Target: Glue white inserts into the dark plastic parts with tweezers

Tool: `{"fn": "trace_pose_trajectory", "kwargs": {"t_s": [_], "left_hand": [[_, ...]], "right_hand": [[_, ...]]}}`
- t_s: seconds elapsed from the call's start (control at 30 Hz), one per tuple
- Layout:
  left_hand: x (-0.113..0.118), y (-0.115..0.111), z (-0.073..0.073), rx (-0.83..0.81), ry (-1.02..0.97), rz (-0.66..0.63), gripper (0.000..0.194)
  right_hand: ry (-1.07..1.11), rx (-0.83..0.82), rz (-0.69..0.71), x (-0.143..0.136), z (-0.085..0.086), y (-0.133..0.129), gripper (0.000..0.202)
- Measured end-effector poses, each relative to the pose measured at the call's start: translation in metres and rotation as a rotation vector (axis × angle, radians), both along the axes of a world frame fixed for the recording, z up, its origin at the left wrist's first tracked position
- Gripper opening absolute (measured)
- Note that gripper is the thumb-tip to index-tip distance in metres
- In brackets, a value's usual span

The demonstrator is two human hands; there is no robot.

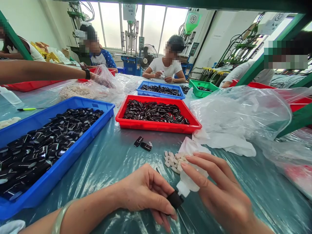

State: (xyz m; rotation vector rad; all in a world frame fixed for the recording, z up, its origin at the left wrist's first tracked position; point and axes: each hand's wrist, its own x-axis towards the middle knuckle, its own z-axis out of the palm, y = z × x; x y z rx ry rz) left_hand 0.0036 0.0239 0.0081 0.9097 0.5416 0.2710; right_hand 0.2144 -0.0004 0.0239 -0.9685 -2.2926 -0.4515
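My left hand (142,191) grips a small black plastic part (175,199) between thumb and fingers. In my right hand (224,191) is a small translucent squeeze bottle (193,178) with a white cap, tilted down so that the cap meets the end of the black part. Whether anything flows from it, I cannot tell. Just beyond the bottle lies a small pile of whitish pieces (172,161). Two more black parts (146,146) rest on the plastic-covered table (102,172); a bit of something pale sits on one of them.
A blue tray (73,152) of black parts stands at left, a red tray (158,126) of them ahead. Clear plastic bags (239,113) bulge at right. A green frame bar (258,66) slants at right. Co-workers sit around; one arm (48,71) reaches in from the left.
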Motion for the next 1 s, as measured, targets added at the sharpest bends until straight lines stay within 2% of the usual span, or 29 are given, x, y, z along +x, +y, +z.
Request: {"fn": "trace_pose_trajectory", "kwargs": {"t_s": [0.5, 1.0], "left_hand": [[-0.0001, 0.0006, -0.0047, 0.001, -0.041, -0.001, 0.013], [0.0007, -0.0008, -0.0028, -0.001, -0.013, -0.008, 0.013]], "right_hand": [[-0.008, -0.033, 0.087, 0.0097, -0.0010, -0.0002, 0.038], [-0.050, 0.045, 0.010, 0.0046, -0.0040, -0.0039, 0.034]]}}
